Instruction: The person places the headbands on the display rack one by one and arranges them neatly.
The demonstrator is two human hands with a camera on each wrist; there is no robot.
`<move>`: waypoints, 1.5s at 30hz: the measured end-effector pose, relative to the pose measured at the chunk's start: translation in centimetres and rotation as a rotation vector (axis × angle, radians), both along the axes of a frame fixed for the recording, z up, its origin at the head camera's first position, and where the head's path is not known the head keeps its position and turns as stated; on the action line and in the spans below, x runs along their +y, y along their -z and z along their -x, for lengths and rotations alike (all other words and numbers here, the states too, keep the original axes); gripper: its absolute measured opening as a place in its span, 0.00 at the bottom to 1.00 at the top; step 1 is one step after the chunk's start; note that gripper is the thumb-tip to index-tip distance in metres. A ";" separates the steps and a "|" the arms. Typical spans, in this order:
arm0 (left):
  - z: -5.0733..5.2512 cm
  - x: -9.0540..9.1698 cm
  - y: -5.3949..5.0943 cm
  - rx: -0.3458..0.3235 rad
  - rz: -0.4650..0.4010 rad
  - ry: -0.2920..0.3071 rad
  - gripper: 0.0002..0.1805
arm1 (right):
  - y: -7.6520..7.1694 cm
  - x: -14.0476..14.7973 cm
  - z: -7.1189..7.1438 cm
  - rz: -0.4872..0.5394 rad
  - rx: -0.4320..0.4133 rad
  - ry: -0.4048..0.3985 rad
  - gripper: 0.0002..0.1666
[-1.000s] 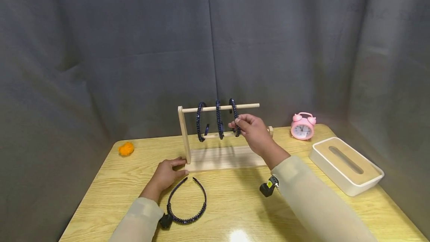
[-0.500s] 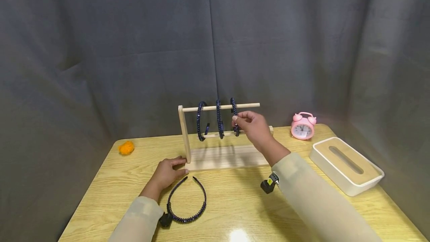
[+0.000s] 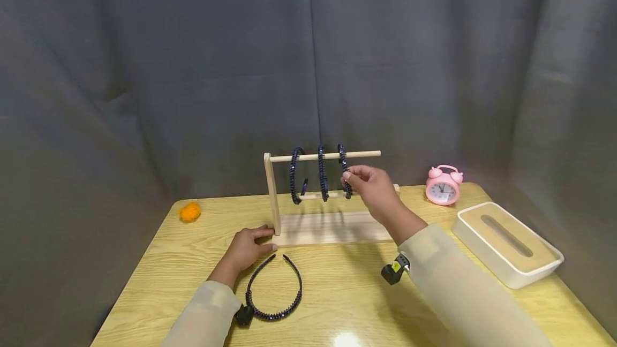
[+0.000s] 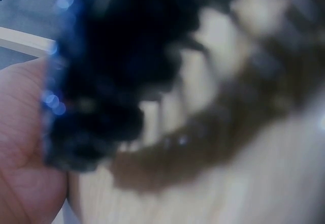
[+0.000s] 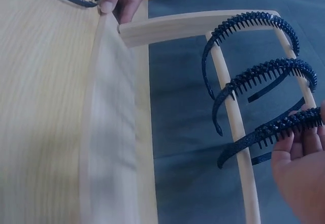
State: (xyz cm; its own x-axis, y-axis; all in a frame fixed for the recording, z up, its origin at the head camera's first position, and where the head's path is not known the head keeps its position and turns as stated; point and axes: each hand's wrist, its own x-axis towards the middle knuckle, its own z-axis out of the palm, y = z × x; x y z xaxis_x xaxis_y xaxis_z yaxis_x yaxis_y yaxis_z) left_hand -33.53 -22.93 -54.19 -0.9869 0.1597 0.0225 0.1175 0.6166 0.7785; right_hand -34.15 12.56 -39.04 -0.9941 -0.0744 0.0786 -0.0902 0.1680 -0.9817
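My right hand (image 3: 378, 190) pinches the right-hand headband (image 3: 344, 160), dark blue and beaded with comb teeth. That headband hangs round both rods of a pale wooden rack (image 3: 332, 227). To its left hang a middle headband (image 3: 322, 173) and a left one (image 3: 293, 175), apart from each other. At the rack base's left end, my left hand (image 3: 245, 249) holds the corner, thumb in front and fingers by the post (image 5: 172, 27). One more headband (image 3: 272, 316) lies on the table beside my left wrist; its beads (image 4: 101, 82) blur across the left wrist view.
A pink alarm clock (image 3: 442, 191) stands at the back right of the wooden table (image 3: 347, 293). In front of it lies a white box with a slotted wooden lid (image 3: 523, 272). An orange fluffy ball (image 3: 190, 212) sits at the back left. Grey curtains (image 3: 217, 79) enclose the table.
The head view has shifted slightly, so everything appears a little further right. My right fingertips have drawn back slightly behind the right-hand headband. My left hand stays at the rack's corner.
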 end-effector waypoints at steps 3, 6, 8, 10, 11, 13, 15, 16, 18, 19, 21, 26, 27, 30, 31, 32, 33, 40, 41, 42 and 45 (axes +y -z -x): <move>0.0 0.1 0.0 0.001 0.003 0.003 0.22 | 0.5 0.0 -0.2 0.067 -0.007 -0.007 0.16; 0.1 0.0 0.0 0.006 0.009 0.003 0.23 | 0.8 -0.1 -0.3 0.116 0.009 -0.016 0.15; 0.1 -0.1 0.0 0.008 0.013 0.005 0.23 | 1.1 -0.1 -0.3 0.125 0.015 -0.020 0.14; 0.1 -0.1 0.0 0.004 0.016 0.006 0.23 | 1.3 0.0 -0.3 0.134 0.015 -0.027 0.13; 0.1 -0.1 0.0 0.000 0.015 0.005 0.23 | 1.4 0.0 -0.3 0.139 0.013 -0.031 0.13; 0.1 -0.1 0.1 -0.005 0.018 0.006 0.23 | 1.6 0.1 -0.3 0.148 0.007 -0.039 0.13; 0.0 0.0 0.1 -0.008 0.019 0.004 0.23 | 1.7 0.1 -0.3 0.154 0.005 -0.043 0.13; 0.0 0.0 0.1 -0.009 0.020 0.003 0.23 | 1.8 0.2 -0.2 0.154 0.008 -0.044 0.13; 0.0 0.0 0.1 -0.008 0.024 0.001 0.23 | 1.9 0.3 -0.2 0.145 0.016 -0.041 0.14; 0.0 0.0 0.1 -0.007 0.024 0.001 0.23 | 1.9 0.3 -0.2 0.141 0.019 -0.040 0.15; 0.0 0.0 0.0 -0.008 0.023 0.001 0.23 | 1.9 0.4 -0.1 0.126 0.027 -0.032 0.17; -0.1 0.0 0.0 -0.018 0.018 -0.002 0.23 | 2.1 1.2 -0.5 0.048 0.059 0.008 0.26; -0.1 0.0 0.0 -0.019 0.016 -0.002 0.23 | 2.2 1.4 -0.7 0.024 0.075 0.030 0.28; -0.2 0.0 0.0 -0.019 0.014 0.001 0.23 | 2.9 1.7 -1.7 -0.067 0.141 0.136 0.27; -0.2 0.0 0.0 -0.017 0.016 0.005 0.23 | 3.3 1.7 -2.2 -0.107 0.169 0.173 0.26; -0.1 0.1 0.0 -0.016 0.017 0.010 0.23 | 3.7 1.6 -2.8 -0.142 0.202 0.203 0.24; -0.1 0.1 0.0 -0.012 0.021 0.015 0.23 | 4.1 1.3 -3.4 -0.171 0.235 0.221 0.22; -0.1 -0.1 -0.2 -0.001 0.023 0.011 0.23 | 7.4 -4.1 -9.1 -0.399 0.414 -0.127 0.20; -0.1 -0.1 -0.2 0.003 0.027 0.012 0.23 | 7.9 -4.9 -9.8 -0.437 0.415 -0.226 0.21; -0.2 -0.1 -0.3 0.005 0.029 0.015 0.24 | 8.4 -5.8 -10.4 -0.476 0.417 -0.322 0.22; -0.2 0.0 -0.3 0.007 0.042 0.028 0.24 | 9.6 -7.8 -11.5 -0.629 0.433 -0.565 0.25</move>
State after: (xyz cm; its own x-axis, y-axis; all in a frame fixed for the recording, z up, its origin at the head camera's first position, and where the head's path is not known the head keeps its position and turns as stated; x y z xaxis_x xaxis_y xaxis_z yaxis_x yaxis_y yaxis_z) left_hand -33.34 -22.96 -53.84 -0.9819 0.1879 0.0224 0.1406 0.6451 0.7511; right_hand -22.60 4.78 -48.67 -0.6919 -0.6896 0.2138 -0.6549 0.4747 -0.5880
